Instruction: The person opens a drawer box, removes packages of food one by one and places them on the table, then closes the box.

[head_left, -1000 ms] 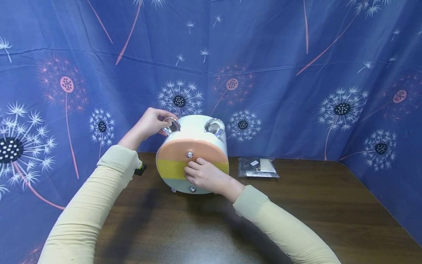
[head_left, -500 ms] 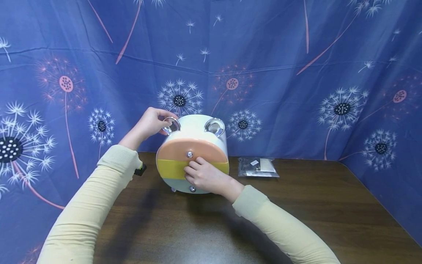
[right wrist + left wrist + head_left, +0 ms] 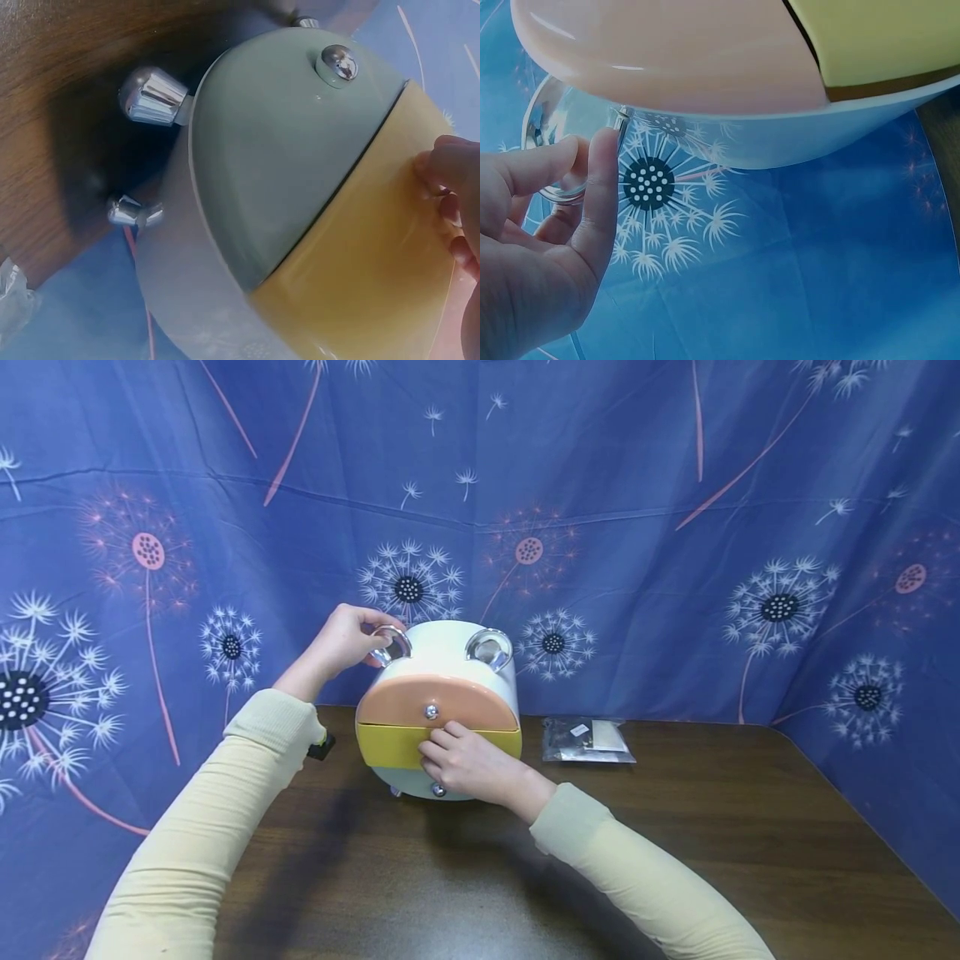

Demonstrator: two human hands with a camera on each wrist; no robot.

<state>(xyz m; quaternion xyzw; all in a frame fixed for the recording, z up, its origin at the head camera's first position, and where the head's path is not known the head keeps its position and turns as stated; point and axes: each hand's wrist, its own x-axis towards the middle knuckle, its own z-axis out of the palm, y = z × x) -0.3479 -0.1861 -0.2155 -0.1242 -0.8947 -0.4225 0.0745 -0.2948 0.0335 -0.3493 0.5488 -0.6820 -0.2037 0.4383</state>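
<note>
Your L hand pinches the silver round ear, 11 o'clock on the white drum-shaped drawer box; R hand grips the glossy yellow drawer mid-box. Only head cam shows the twin ear, 1 o'clock.

Head view is reading bright and even; the table is throwing soft glare at lower center, shadows falling left of it. Left wrist is running dimmer, blue-tinted, highlights glinting on the peach front, upper left. Right wrist is looking hazy, probably losing fine detail.
</note>
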